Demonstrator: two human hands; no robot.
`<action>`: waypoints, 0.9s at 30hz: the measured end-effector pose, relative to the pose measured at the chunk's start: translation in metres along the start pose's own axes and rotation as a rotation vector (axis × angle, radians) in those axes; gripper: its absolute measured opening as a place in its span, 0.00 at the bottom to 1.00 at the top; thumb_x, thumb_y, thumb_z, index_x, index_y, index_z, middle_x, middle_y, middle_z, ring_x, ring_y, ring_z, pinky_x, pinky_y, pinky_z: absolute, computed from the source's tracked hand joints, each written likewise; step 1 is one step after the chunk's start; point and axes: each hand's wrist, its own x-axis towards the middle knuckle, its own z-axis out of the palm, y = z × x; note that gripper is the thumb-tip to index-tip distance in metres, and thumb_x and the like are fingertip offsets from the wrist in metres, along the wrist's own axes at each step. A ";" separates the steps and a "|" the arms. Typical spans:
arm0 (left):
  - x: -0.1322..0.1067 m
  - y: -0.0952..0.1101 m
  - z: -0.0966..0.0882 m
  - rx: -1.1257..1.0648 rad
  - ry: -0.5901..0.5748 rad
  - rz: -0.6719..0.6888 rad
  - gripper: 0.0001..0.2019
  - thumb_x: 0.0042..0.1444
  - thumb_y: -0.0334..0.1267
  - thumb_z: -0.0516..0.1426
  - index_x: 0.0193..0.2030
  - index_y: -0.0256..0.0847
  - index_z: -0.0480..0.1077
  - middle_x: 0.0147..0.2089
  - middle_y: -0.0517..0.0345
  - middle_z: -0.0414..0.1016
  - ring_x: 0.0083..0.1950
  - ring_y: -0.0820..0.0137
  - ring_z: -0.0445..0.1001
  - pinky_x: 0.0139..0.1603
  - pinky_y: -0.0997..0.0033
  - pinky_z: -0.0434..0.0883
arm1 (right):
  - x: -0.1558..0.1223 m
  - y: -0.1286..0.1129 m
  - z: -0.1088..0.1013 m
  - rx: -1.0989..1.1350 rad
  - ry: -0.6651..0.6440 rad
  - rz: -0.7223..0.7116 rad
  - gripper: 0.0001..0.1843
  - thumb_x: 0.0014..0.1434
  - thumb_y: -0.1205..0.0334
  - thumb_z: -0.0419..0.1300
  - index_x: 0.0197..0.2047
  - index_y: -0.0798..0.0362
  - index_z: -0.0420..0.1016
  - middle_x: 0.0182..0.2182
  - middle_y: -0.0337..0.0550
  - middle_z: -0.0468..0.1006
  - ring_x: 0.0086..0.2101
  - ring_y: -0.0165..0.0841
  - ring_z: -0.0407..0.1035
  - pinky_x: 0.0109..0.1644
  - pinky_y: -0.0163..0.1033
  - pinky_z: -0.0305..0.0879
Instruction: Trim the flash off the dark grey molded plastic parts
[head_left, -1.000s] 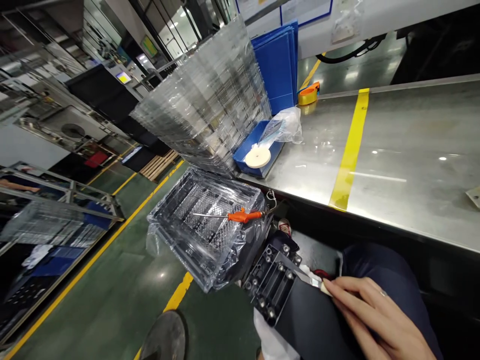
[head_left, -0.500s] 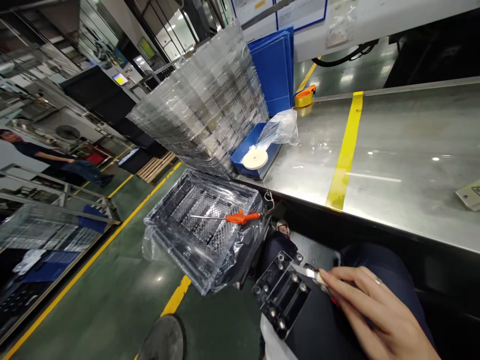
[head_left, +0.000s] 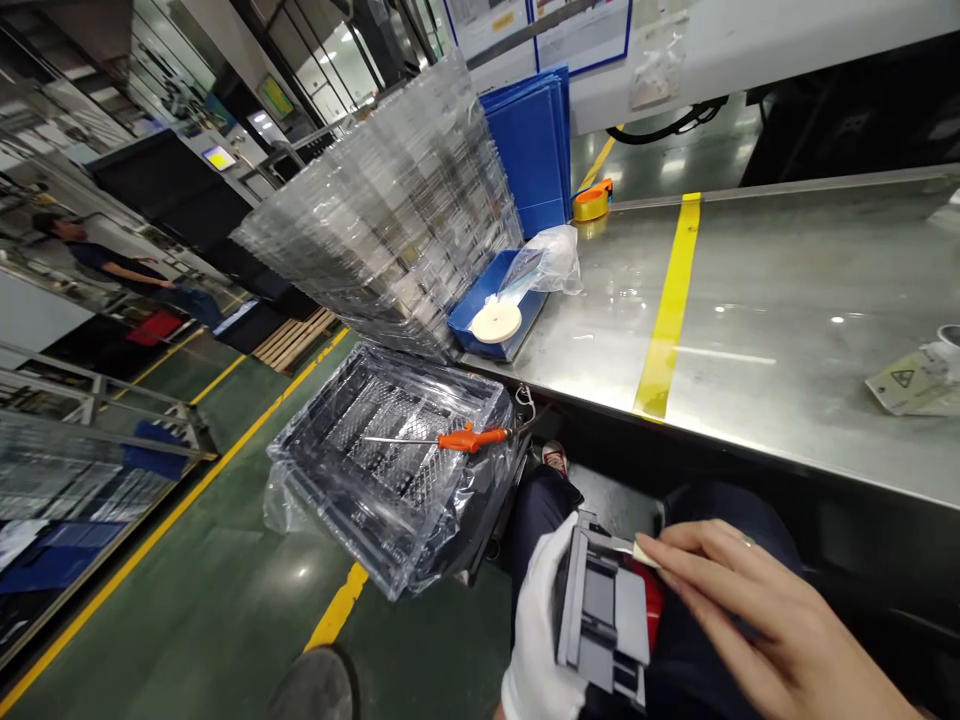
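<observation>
My left hand (head_left: 536, 625), in a white glove, is wrapped round the edge of a dark grey moulded plastic part (head_left: 604, 615) held above my lap, its smooth ribbed side now facing me. My bare right hand (head_left: 757, 625) pinches a small blade tool (head_left: 626, 545) with a pale handle, its tip resting on the part's upper right edge. Something red shows just behind the part.
A steel table (head_left: 787, 330) with a yellow stripe lies ahead. A tall stack of clear trays (head_left: 390, 215) and a blue bin (head_left: 487, 320) sit at its left end. Lower left, bagged clear trays (head_left: 390, 470) carry an orange-handled air gun (head_left: 450, 438). A person stands far left.
The part has been turned over: its screw-boss side faced me before, its smooth side does now. My gloved left hand has come into view holding it. The view drifted right.
</observation>
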 end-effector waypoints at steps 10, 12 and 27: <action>-0.028 -0.018 -0.008 0.416 0.249 0.339 0.33 0.61 0.42 0.61 0.73 0.58 0.60 0.75 0.59 0.60 0.75 0.50 0.58 0.77 0.50 0.56 | -0.006 0.011 -0.004 0.032 0.018 0.063 0.15 0.68 0.57 0.57 0.55 0.38 0.78 0.46 0.40 0.81 0.44 0.33 0.78 0.47 0.34 0.77; -0.017 -0.011 -0.012 0.477 0.161 0.404 0.29 0.63 0.40 0.60 0.70 0.59 0.63 0.70 0.58 0.68 0.70 0.56 0.67 0.74 0.56 0.61 | -0.001 0.014 -0.003 0.222 -0.069 0.259 0.12 0.68 0.51 0.59 0.49 0.42 0.81 0.40 0.40 0.81 0.40 0.33 0.78 0.46 0.33 0.75; 0.005 0.029 -0.004 0.124 -0.179 0.317 0.20 0.64 0.53 0.59 0.56 0.44 0.76 0.52 0.50 0.80 0.53 0.59 0.78 0.61 0.52 0.73 | 0.010 0.007 -0.004 0.813 -0.687 0.579 0.33 0.63 0.32 0.56 0.25 0.54 0.70 0.18 0.34 0.61 0.23 0.27 0.54 0.30 0.35 0.51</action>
